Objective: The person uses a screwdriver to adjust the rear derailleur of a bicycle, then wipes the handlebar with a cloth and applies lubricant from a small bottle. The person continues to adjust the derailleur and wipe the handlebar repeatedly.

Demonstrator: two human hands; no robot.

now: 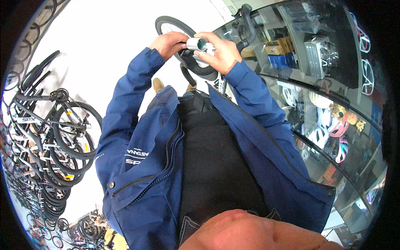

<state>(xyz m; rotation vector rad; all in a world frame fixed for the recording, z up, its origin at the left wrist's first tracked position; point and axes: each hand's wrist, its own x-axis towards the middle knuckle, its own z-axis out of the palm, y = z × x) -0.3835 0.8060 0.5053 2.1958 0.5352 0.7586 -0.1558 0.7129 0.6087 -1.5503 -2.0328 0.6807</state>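
Note:
Above a bicycle, both hands meet at a short silver metal cylinder (193,44), whose hollow end faces right. My left hand (168,44) is closed, its fingertips pinching the cylinder's left side. Index finger and thumb of my right hand (225,53) curl around the open end from above and below. A small white piece (210,48) shows between those right fingers; its kind is unclear. Just below the hands is a black drop handlebar (199,66). Behind them the bicycle's wheel (170,24) is partly hidden.
A glass display case (300,83) runs along my right, with boxes and helmets (323,125) inside. A curved black bar end (248,31) stands by its far corner. Many bicycles (46,137) line the left side over a white floor (106,46). My shoe (158,85) is below.

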